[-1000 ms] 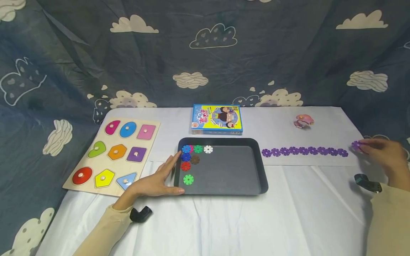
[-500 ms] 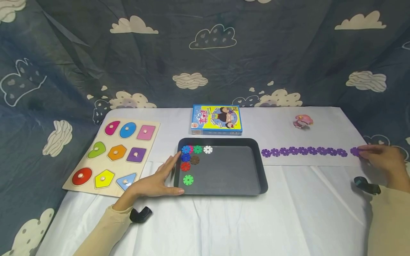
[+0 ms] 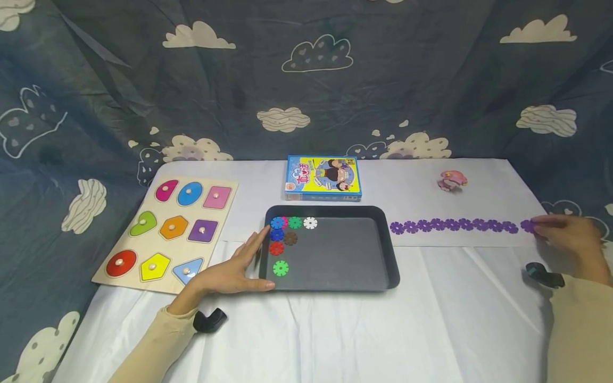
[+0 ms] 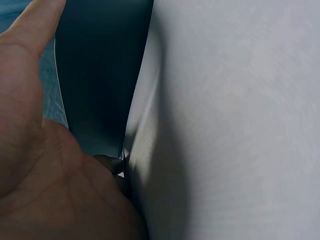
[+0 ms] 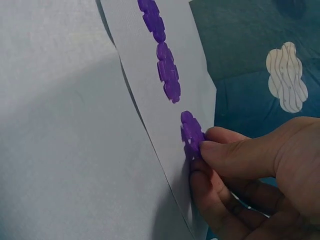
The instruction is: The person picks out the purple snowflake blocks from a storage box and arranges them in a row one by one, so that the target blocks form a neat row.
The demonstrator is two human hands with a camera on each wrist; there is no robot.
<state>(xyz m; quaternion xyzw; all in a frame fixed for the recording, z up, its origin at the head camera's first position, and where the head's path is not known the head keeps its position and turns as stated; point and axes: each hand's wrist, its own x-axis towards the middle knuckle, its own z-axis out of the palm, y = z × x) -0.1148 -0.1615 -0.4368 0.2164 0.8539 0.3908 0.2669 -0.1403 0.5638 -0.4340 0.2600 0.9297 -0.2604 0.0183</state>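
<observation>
My right hand (image 3: 572,234) pinches a purple snowflake disc (image 3: 527,226) between thumb and fingers, low at the right end of a row of linked purple snowflake discs (image 3: 452,224). In the right wrist view a small gap parts the held disc (image 5: 191,131) from the row's end disc (image 5: 168,75). My left hand (image 3: 227,274) rests with extended fingers and thumb along the left side of a dark grey tray (image 3: 340,260). Inside the tray lie several loose snowflake discs, among them a light green one (image 3: 280,268), a white one (image 3: 310,223) and a brown one (image 3: 290,238).
Behind the tray lies a blue and yellow picture box (image 3: 323,178). A wooden shape puzzle board (image 3: 165,244) with knobbed pieces is at the left. A small pink figurine (image 3: 452,181) stands beyond the purple row. A dark cloud-patterned cloth (image 3: 316,90) hangs behind the table.
My right hand has come down and slightly left, bringing the pinched purple disc from above the sheet to the level of the row's end. The left hand and tray stay put.
</observation>
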